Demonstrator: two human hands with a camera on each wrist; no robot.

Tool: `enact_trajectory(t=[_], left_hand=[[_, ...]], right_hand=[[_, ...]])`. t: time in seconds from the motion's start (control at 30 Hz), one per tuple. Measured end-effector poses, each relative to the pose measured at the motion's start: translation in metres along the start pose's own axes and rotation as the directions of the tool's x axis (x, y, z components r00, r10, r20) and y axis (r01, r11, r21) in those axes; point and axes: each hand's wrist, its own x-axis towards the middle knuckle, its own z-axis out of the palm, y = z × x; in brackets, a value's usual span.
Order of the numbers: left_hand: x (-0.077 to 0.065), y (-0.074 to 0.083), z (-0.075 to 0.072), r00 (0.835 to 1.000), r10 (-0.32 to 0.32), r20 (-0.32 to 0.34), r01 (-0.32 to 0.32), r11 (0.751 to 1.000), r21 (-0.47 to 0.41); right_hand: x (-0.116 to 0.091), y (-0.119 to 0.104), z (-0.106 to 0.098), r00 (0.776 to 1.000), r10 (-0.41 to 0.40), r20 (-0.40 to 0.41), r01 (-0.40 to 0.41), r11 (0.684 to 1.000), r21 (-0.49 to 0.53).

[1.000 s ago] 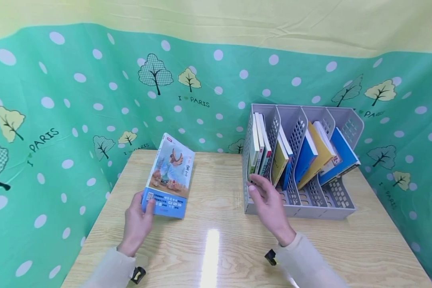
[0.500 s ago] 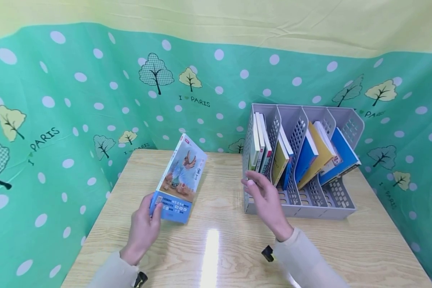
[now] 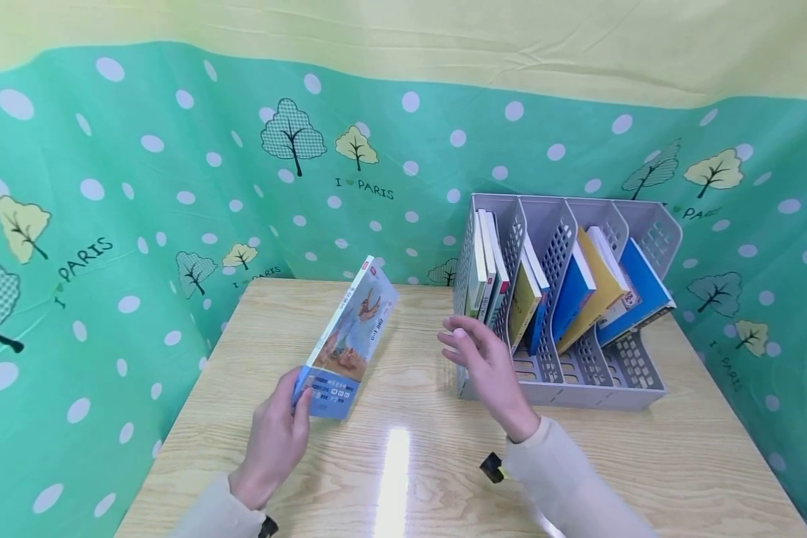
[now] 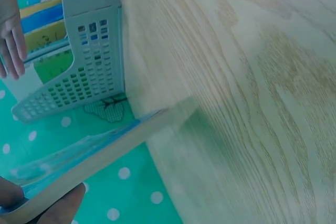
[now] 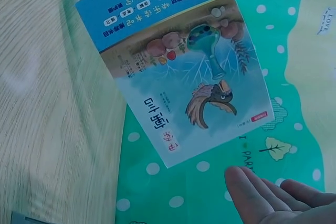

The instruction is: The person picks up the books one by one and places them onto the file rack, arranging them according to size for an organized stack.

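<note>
A paperback book (image 3: pixel 350 336) with a blue lower band and an illustrated cover tilts above the left part of the table. My left hand (image 3: pixel 273 433) pinches its lower left corner, thumb on the cover; in the left wrist view, finger and thumb lie on either side of the book (image 4: pixel 89 166). The right hand (image 3: pixel 487 373) hovers by the front left of a grey file rack (image 3: pixel 578 396), fingers loosely extended and holding nothing. In the right wrist view the book's cover (image 5: pixel 178 72) faces the camera, apart from the right hand's fingers (image 5: pixel 262 192).
Several books stand in the rack's compartments, among them a yellow book (image 3: pixel 595 291) and a blue book (image 3: pixel 635 295) leaning right. A green dotted curtain (image 3: pixel 390 224) hangs behind the wooden table (image 3: pixel 403 359).
My left hand has carried the book to the right and turned it so its spine shows more. The right hand has drifted slightly left, away from the rack's books.
</note>
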Motion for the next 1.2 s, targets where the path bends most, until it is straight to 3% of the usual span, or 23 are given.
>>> enact_trajectory(t=[0.33,0.5,0.83,1.03,1.2], left_hand=[[-0.004,0.008,0.002,0.995,0.100,0.013,-0.101,0.995,0.029],[-0.005,0.012,0.004,0.984,0.175,-0.025,-0.174,0.984,0.032],[-0.006,0.020,0.011,0.940,0.332,-0.078,-0.323,0.941,0.104],[-0.007,0.025,0.015,0.895,0.436,-0.098,-0.410,0.889,0.205],[-0.008,0.029,0.018,0.853,0.510,-0.116,-0.473,0.846,0.245]], right_hand=[[0.004,-0.001,0.009,0.996,0.084,0.027,-0.087,0.988,0.127],[0.006,-0.002,0.014,0.987,0.152,0.057,-0.160,0.969,0.188],[0.007,-0.002,0.024,0.957,0.208,0.204,-0.251,0.944,0.215],[0.003,0.000,0.026,0.911,0.195,0.364,-0.283,0.937,0.206],[0.003,0.001,0.029,0.888,0.182,0.422,-0.321,0.903,0.287]])
